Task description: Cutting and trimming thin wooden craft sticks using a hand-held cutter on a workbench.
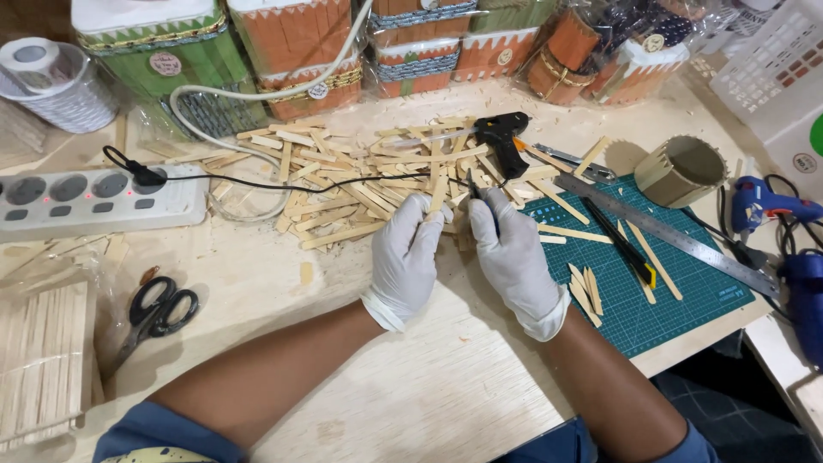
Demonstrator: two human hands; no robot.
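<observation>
head view, looking down on a pale plywood worktable (403, 386) strewn with craft debris; no more of the room than a dark strip of floor at lower right is visible. a green gridded cutting mat (677, 287) lies at right, crossed by a steel ruler (664, 231) and a black-and-yellow utility knife (621, 244), with short stick offcuts on and beside it. at centre is a loose heap of flat wooden sticks (360, 184), a black glue gun (504, 137) resting on its far edge. the left hand (403, 257), in a white glove, is curled shut around a wooden stick (439, 193) at the near edge of the heap; the right hand (513, 253), also gloved, is closed on a slim dark cutting tool (474, 189) whose tip meets that stick, the two hands just beside one another. along the far edge stand clear-wrapped stick-built boxes: a green one (163, 60) at left and orange ones (296, 43) toward the centre, each carrying a small round label and a braided band. a white power strip (94, 201) sits at left, black scissors (154, 313) near it, a stack of uncut sticks (43, 360) at lower left. a round stick-walled holder (681, 170) stands beyond the mat, a blue glue gun (767, 206) at far right, and a white plastic basket (771, 69) at upper right.
</observation>
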